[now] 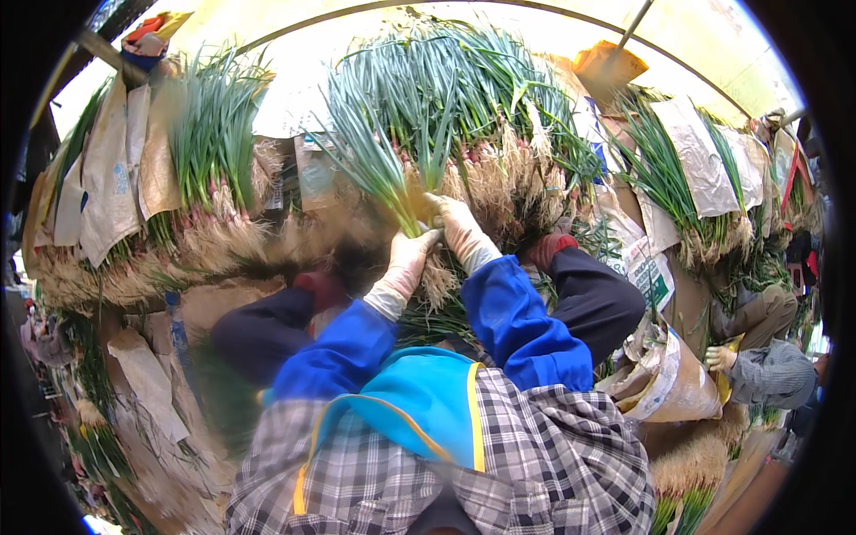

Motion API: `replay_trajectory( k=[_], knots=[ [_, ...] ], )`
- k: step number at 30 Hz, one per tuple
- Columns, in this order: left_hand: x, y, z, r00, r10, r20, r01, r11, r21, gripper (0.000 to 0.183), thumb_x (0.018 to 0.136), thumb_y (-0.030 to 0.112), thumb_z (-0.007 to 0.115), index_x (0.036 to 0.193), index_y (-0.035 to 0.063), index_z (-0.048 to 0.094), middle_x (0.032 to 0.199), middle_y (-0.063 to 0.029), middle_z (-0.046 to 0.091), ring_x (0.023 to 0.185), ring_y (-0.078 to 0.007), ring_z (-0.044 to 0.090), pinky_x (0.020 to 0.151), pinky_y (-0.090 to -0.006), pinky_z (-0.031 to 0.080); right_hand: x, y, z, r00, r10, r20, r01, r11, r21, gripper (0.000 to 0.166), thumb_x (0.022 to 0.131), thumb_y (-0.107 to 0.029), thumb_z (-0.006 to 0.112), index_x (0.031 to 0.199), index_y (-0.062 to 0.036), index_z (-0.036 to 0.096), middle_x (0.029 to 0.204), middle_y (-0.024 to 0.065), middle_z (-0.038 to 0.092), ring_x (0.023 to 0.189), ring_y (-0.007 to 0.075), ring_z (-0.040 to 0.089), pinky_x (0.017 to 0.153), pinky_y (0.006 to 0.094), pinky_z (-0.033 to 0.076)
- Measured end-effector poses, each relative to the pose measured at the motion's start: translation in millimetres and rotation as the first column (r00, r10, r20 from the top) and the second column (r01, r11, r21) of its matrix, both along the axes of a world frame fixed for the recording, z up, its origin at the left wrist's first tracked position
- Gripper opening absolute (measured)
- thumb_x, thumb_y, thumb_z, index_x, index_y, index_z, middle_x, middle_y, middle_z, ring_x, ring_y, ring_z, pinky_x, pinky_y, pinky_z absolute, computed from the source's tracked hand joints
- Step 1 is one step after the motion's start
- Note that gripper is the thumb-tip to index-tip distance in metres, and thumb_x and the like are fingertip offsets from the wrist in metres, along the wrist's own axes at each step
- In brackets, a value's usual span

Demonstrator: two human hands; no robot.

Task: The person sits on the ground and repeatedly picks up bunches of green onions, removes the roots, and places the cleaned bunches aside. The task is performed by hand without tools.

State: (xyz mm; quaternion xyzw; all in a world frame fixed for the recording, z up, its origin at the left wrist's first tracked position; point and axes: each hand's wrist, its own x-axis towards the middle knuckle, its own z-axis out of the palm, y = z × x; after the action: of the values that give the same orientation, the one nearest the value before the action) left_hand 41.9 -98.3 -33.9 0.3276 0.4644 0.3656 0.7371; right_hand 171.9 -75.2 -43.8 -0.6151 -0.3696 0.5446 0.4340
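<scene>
Both my hands wear pale gloves and meet in front of me at a bunch of green onions [391,180]. My left hand [409,257] is closed around the lower stalks, with pale roots hanging beneath it. Touching the same bunch from the right, my right hand [456,224] has its fingers near the stalk bases; its exact grip is partly hidden. The leaves fan up and to the left. Right behind stands a large heap of green onions [414,87], with reddish bulbs and tangled roots facing me.
More onions [217,147] line the left, beside paper sacks [110,180]. Covered onions stand at the right, under a pale sheet [692,157]. A rolled sack [675,384] lies near my right side, close to another person in a grey hat [776,376]. Cut leaves lie between my legs.
</scene>
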Motion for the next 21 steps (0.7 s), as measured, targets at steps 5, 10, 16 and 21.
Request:
replay_trajectory(
  k=[5, 10, 16, 21],
  knots=[
    [-17, 1, -25, 0.968, -0.098, -0.231, 0.152, 0.962, 0.226, 0.012, 0.083, 0.013, 0.065, 0.092, 0.0048, 0.063, 0.080, -0.0013, 0.062, 0.068, -0.0112, 0.056, 0.062, -0.0256, 0.047, -39, -26, -12, 0.665, -0.529, -0.526, 0.509, 0.837, -0.198, 0.022, 0.079, -0.023, 0.063, 0.090, -0.0039, 0.063, 0.086, 0.0100, 0.062, 0.069, 0.0230, 0.058, 0.062, 0.0435, 0.048],
    [-16, 12, -36, 0.957, -0.140, -0.253, 0.195, 0.959, 0.208, 0.012, 0.087, 0.017, 0.064, 0.089, 0.0053, 0.061, 0.073, 0.0038, 0.057, 0.057, -0.0049, 0.049, 0.051, -0.0200, 0.040, -30, -27, 0, 0.716, -0.603, -0.352, 0.578, 0.794, -0.185, 0.033, 0.081, -0.017, 0.065, 0.106, 0.0013, 0.055, 0.090, 0.0156, 0.062, 0.079, 0.0236, 0.060, 0.072, 0.0362, 0.050],
    [-19, 19, -25, 0.936, -0.257, -0.241, 0.305, 0.932, 0.194, 0.030, 0.093, 0.021, 0.055, 0.113, -0.0006, 0.054, 0.098, -0.0058, 0.058, 0.080, -0.0121, 0.055, 0.066, -0.0248, 0.046, -33, -17, 7, 0.808, -0.491, -0.325, 0.493, 0.866, -0.082, 0.024, 0.084, -0.014, 0.061, 0.103, 0.0022, 0.060, 0.091, 0.0128, 0.065, 0.083, 0.0202, 0.060, 0.074, 0.0354, 0.049],
    [-12, 21, -1, 0.986, -0.167, 0.015, 0.168, 0.983, -0.067, 0.016, 0.094, 0.018, 0.049, 0.098, 0.0047, 0.057, 0.070, 0.0043, 0.049, 0.053, -0.0062, 0.044, 0.047, -0.0188, 0.037, -24, -19, 27, 0.330, -0.612, -0.719, 0.492, 0.761, -0.423, 0.029, 0.088, -0.033, 0.059, 0.074, -0.0079, 0.059, 0.062, 0.0060, 0.053, 0.053, 0.0200, 0.052, 0.044, 0.0407, 0.043]
  ],
)
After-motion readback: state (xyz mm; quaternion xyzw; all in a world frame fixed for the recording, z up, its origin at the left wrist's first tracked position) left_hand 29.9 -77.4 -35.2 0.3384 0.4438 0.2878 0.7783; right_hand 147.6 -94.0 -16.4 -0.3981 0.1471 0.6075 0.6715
